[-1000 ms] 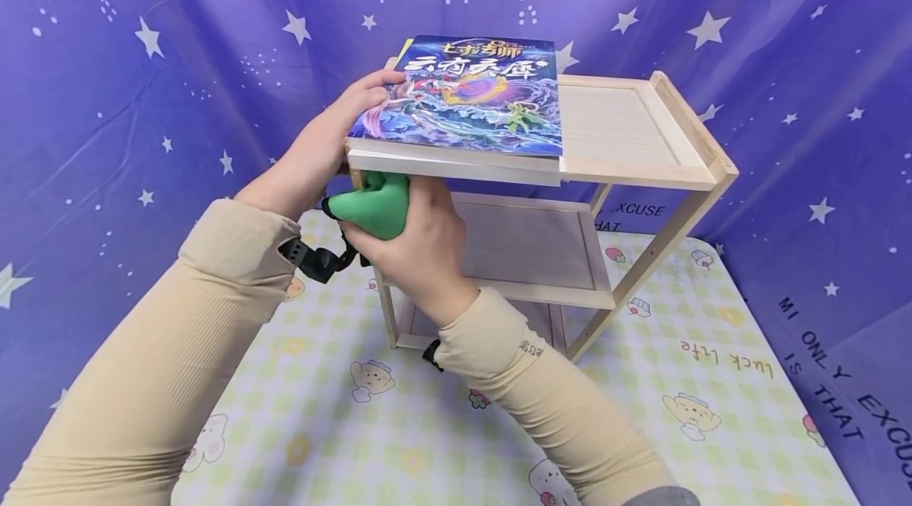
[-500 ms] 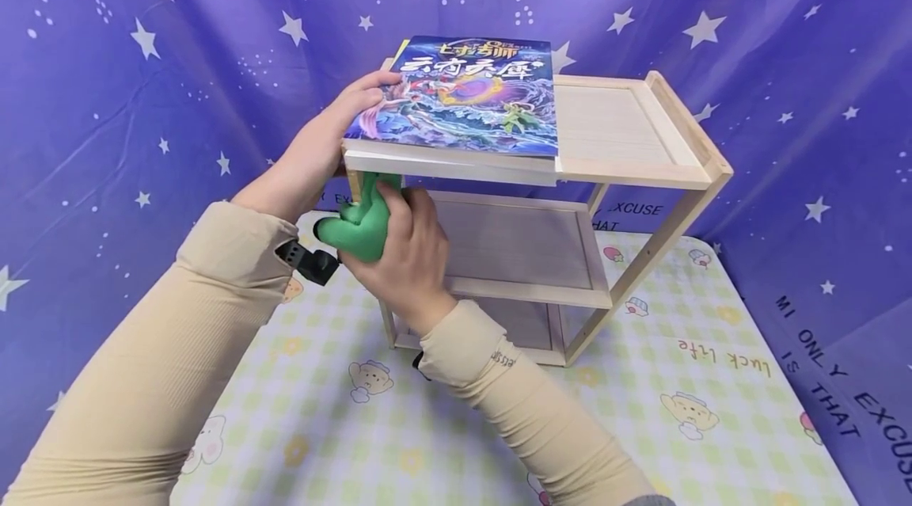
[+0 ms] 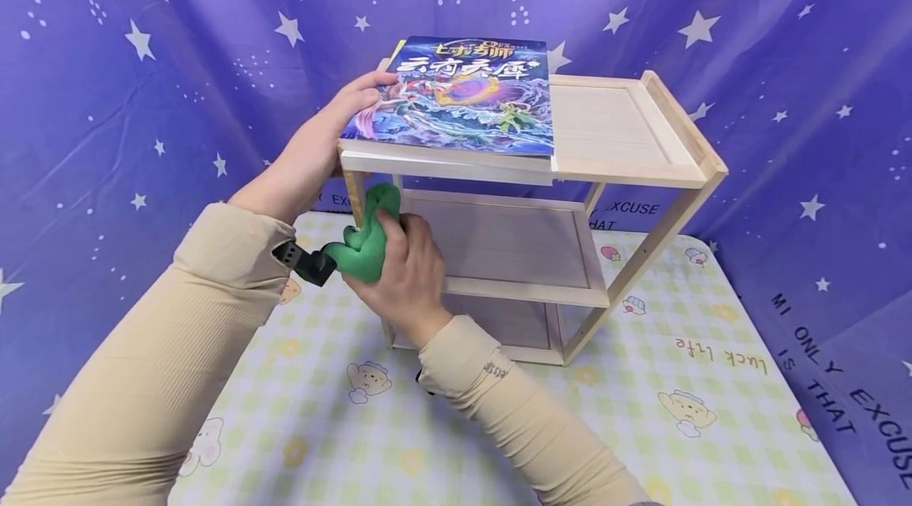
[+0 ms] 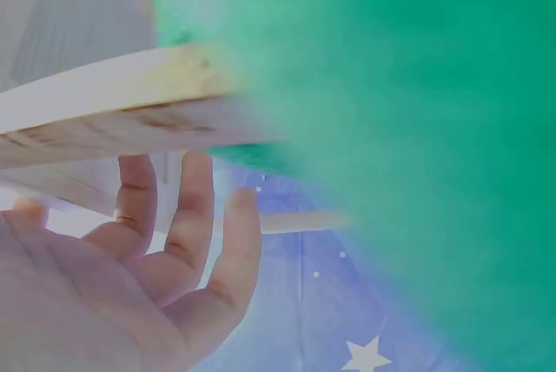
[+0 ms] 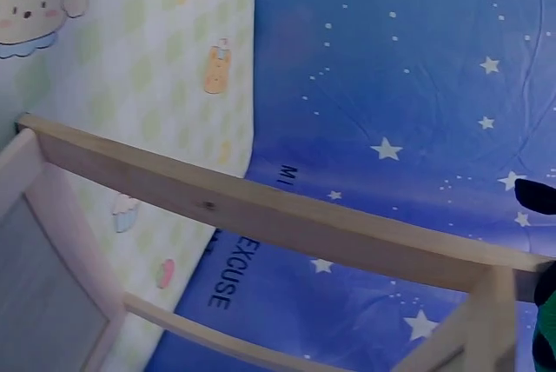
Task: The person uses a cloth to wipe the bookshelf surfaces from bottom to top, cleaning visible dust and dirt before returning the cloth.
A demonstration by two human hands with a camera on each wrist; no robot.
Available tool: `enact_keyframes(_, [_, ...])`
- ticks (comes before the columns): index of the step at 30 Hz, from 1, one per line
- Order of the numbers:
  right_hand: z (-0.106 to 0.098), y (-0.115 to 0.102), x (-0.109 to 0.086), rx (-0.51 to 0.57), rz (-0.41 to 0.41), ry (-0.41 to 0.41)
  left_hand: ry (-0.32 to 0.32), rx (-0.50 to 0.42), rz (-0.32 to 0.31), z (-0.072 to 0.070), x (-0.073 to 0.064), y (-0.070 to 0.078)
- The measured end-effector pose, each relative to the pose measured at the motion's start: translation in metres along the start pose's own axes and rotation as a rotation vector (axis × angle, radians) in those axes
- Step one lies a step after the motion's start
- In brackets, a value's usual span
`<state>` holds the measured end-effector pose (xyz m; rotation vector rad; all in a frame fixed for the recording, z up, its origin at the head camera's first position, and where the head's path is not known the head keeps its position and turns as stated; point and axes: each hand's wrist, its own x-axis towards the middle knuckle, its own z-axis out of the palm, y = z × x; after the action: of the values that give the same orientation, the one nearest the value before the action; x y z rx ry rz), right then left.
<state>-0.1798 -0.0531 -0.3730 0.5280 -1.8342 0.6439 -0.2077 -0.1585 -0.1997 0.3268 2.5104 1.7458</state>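
Observation:
A book with a colourful blue cover lies on the top board of a wooden shelf rack, at its left end. My left hand holds that end, with the thumb by the book's edge. In the left wrist view its fingers reach up around the board from below. My right hand grips a soft green plush toy beside the rack's left post, below the top board. The toy blurs across much of the left wrist view. At the right wrist view's edge, green material shows with black parts.
The rack has a middle shelf and a lower shelf. It stands on a table with a checked, cartoon-printed cloth. A purple starry curtain hangs behind and to the right.
My right hand has moved down and slightly left with the green plush toy, away from the top board's underside. My left hand keeps its hold; the whole view has shifted slightly.

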Motion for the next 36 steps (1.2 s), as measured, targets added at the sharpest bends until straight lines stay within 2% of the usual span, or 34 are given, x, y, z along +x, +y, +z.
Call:
enact_keyframes(14, [0.003, 0.006, -0.022, 0.032, 0.033, -0.077, -0.014, -0.009, 0.0, 0.001, 0.001, 0.0])
enact_keyframes(19, [0.001, 0.009, -0.026, 0.135, 0.065, -0.13, -0.016, -0.016, 0.007, 0.001, 0.001, 0.0])
enact_keyframes(26, [-0.007, 0.013, -0.026, 0.373, 0.208, -0.275, 0.003, -0.019, -0.008, 0.0, 0.001, -0.001])
enact_keyframes(32, [-0.014, 0.014, -0.024, 0.546, 0.351, -0.335, -0.013, -0.031, -0.002, -0.001, 0.001, -0.001])
enact_keyframes(36, [-0.017, 0.013, -0.023, 0.622, 0.45, -0.346, -0.02, -0.024, 0.0, -0.001, 0.001, -0.001])
